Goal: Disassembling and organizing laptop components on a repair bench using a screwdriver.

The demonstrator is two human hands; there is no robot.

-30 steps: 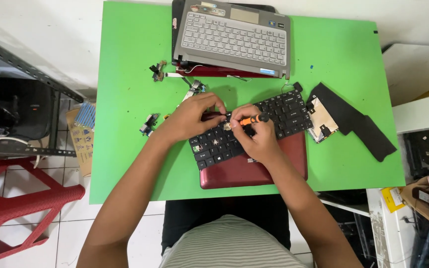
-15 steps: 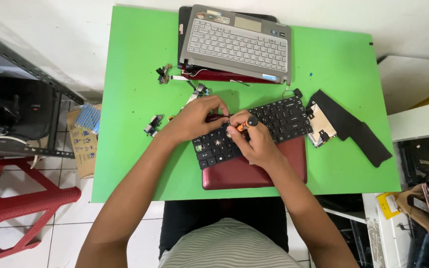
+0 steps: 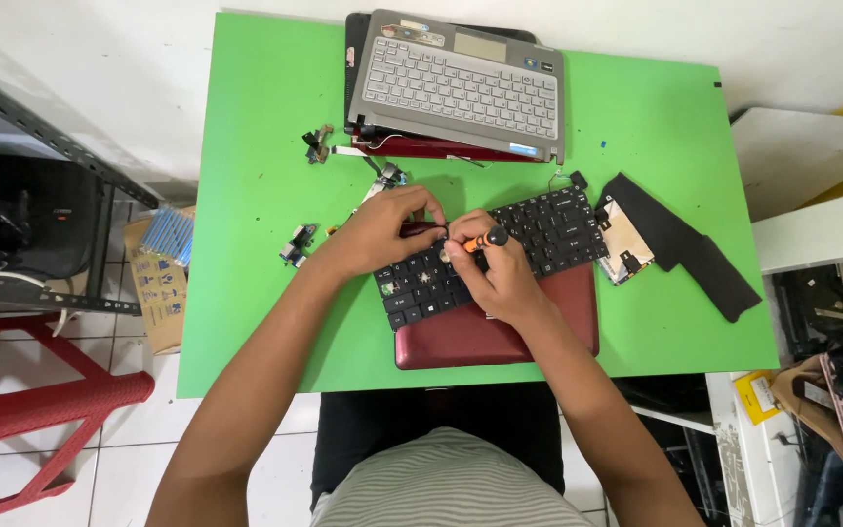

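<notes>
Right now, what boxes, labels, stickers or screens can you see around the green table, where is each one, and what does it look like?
Cardboard box: on the floor left of the green table, brown, flattened, small blue printed figures.
Sticker: front edge of the grey laptop palmrest at the table's far side, small, pale blue strip.
Yellow label: on the white surface right of the table, small, square.
No lit screens in view.

Bright green flat surface (image 3: 265, 322). Black loose keyboard (image 3: 539, 229) on dark red laptop base (image 3: 529, 327). Silver-grey palmrest panel (image 3: 461, 83), orange-handled black-capped screwdriver (image 3: 485, 239), grey-white striped shirt (image 3: 446, 483).
</notes>
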